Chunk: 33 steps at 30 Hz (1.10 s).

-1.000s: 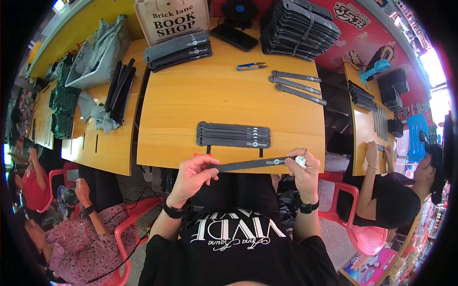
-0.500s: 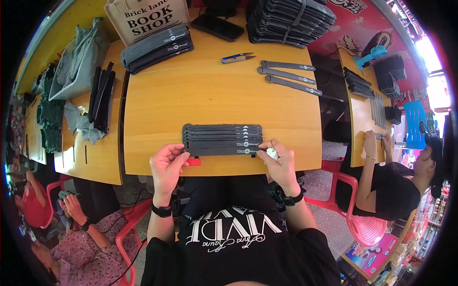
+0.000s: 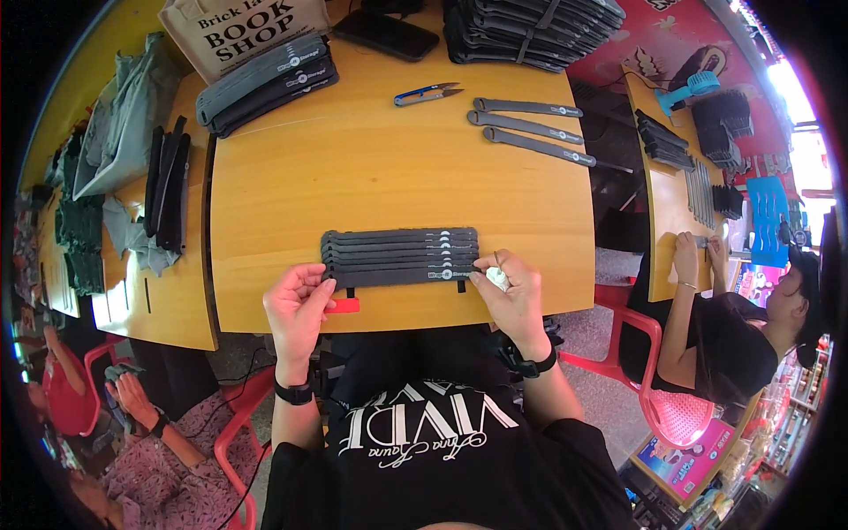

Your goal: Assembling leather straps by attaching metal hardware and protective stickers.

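Our left hand [image 3: 299, 305] and right hand [image 3: 512, 296] pinch one grey strap [image 3: 384, 277]; just lowered, it apparently extends the strap row [image 3: 389, 246]

SUPPORT: wooden table [image 3: 389, 177] carries | near edge: overlapping straps [image 3: 397, 258], red strip [image 3: 343, 306] | rear right: three separate straps [image 3: 528, 128], tied bundle [image 3: 495, 35] | rear centre: snips [image 3: 417, 94], phone [image 3: 385, 35] | rear left: strap pile [image 3: 265, 84]

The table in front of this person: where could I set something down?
The table is barest between the row of grey straps and the snips. More room lies right, below the three loose straps. It is crowded at the far edge, by the tote bag, phone and tied bundle, and around the left hand and right hand.
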Each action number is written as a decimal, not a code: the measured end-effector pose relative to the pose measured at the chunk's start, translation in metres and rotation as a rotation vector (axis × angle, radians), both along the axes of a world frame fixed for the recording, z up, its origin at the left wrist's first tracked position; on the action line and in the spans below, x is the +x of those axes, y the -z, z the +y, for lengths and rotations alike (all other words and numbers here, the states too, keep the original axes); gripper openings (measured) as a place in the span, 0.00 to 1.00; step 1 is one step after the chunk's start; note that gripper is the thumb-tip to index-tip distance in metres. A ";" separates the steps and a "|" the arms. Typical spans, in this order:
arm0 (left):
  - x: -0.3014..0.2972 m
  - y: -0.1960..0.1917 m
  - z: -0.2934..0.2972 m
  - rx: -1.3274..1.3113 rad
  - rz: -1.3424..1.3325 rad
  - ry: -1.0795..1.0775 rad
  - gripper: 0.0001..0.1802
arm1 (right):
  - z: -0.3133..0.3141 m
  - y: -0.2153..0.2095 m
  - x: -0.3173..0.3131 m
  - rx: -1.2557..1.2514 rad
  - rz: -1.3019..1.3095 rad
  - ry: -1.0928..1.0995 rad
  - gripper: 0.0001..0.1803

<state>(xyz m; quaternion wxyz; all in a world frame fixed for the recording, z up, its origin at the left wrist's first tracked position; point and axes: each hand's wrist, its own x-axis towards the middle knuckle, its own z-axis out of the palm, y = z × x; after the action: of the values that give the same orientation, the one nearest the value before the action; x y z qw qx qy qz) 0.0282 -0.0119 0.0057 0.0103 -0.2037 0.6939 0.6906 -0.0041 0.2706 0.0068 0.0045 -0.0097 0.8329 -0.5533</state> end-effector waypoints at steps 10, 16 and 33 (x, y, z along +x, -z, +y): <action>-0.002 0.000 0.002 -0.016 -0.004 -0.013 0.11 | 0.000 0.004 -0.001 -0.030 0.019 0.037 0.07; -0.001 0.000 0.000 -0.033 -0.005 -0.031 0.11 | -0.003 0.003 -0.003 -0.021 -0.028 0.050 0.07; 0.000 0.000 0.007 -0.036 0.032 -0.061 0.11 | -0.001 0.005 -0.001 -0.053 -0.079 0.080 0.07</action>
<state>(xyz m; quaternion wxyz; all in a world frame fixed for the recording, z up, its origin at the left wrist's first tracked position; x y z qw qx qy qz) 0.0281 -0.0050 0.0053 -0.0255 -0.2142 0.6996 0.6812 -0.0056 0.2694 0.0019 0.0148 0.0452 0.8167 -0.5751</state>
